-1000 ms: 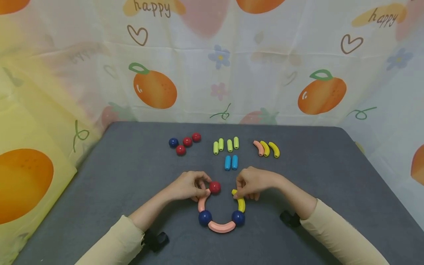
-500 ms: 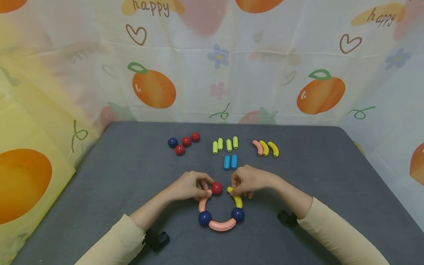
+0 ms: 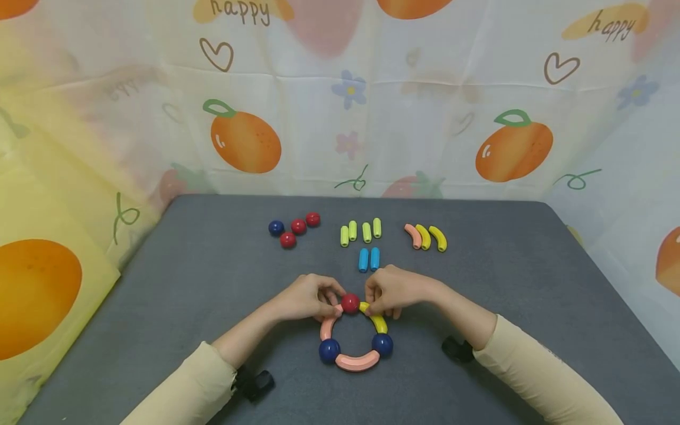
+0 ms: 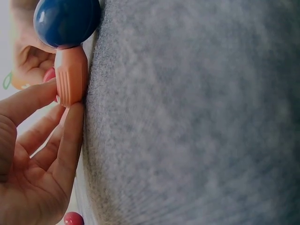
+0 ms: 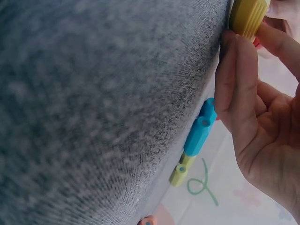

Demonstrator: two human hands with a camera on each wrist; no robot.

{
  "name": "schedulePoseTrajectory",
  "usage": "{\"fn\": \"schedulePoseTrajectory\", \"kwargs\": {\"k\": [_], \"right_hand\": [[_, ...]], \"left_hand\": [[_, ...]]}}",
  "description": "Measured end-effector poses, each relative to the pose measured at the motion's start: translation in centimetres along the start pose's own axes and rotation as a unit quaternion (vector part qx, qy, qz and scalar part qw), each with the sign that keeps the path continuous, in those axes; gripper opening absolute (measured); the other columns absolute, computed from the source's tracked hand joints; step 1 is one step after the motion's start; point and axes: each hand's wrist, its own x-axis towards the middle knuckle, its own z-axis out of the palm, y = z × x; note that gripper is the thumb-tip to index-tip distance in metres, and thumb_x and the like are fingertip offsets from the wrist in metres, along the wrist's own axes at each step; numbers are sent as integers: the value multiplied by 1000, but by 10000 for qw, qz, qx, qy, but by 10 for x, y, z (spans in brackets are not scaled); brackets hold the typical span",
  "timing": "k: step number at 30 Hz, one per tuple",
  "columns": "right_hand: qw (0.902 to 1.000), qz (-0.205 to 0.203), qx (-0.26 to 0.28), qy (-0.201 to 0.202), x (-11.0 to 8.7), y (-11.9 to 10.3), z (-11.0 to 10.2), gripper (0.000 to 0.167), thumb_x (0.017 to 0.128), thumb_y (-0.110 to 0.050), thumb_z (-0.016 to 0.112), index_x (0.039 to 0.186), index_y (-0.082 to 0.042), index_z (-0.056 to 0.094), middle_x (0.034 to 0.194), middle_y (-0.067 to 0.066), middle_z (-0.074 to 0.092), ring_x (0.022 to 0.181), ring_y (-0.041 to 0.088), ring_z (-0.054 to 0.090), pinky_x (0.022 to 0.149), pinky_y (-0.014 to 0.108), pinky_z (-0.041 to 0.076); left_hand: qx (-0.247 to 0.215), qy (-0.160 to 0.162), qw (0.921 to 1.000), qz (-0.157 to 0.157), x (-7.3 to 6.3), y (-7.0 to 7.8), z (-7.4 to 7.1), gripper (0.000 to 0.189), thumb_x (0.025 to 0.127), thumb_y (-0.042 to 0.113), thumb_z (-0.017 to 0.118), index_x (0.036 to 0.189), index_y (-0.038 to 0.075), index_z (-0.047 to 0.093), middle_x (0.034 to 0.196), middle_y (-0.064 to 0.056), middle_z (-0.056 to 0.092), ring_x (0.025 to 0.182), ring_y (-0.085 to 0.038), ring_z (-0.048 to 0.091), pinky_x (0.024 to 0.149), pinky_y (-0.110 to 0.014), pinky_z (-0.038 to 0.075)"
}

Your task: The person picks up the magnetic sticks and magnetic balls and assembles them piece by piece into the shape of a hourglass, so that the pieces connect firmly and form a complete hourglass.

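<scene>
A ring of curved rods and balls lies on the grey table in the head view. My left hand [image 3: 305,298] pinches the upper end of a pink curved rod [image 4: 71,77], right beside a red ball [image 3: 350,303] at the ring's top. On the other side my right hand [image 3: 398,290] pinches a yellow curved rod [image 5: 249,18], whose tip meets the red ball. Two dark blue balls [image 3: 329,350] sit lower in the ring, with another pink curved rod [image 3: 358,361] between them. Fingers hide part of both held rods.
Behind the hands lie one blue and several red balls [image 3: 288,240], several light green rods [image 3: 366,232], two blue rods [image 3: 363,260] and three curved rods [image 3: 423,237]. A patterned cloth [image 3: 297,141] hangs past the table's [image 3: 212,254] far edge.
The yellow rod's upper end has moved left with my right hand, and the red ball has shifted slightly right. The gap between them has closed, so the pieces now form a ring.
</scene>
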Motion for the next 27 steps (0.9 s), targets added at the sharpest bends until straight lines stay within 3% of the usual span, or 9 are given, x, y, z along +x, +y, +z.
{"fn": "schedulePoseTrajectory", "kwargs": {"k": [13, 27], "right_hand": [[9999, -8, 40, -96, -1, 2, -1, 16, 87, -24, 76, 82, -12, 66, 67, 2, 69, 54, 13, 64, 52, 29, 57], [9999, 27, 153, -30, -8, 9, -17, 18, 91, -31, 71, 87, -13, 68, 76, 6, 70, 61, 16, 65, 56, 31, 59]], "left_hand": [[-195, -111, 9997, -64, 0, 0, -1, 25, 85, 13, 77, 108, 6, 71, 84, -3, 72, 63, -7, 65, 61, -28, 60], [-83, 58, 9999, -34, 3, 2, 2, 24, 85, 14, 77, 108, 7, 72, 87, -4, 73, 63, -6, 64, 61, -26, 59]]}}
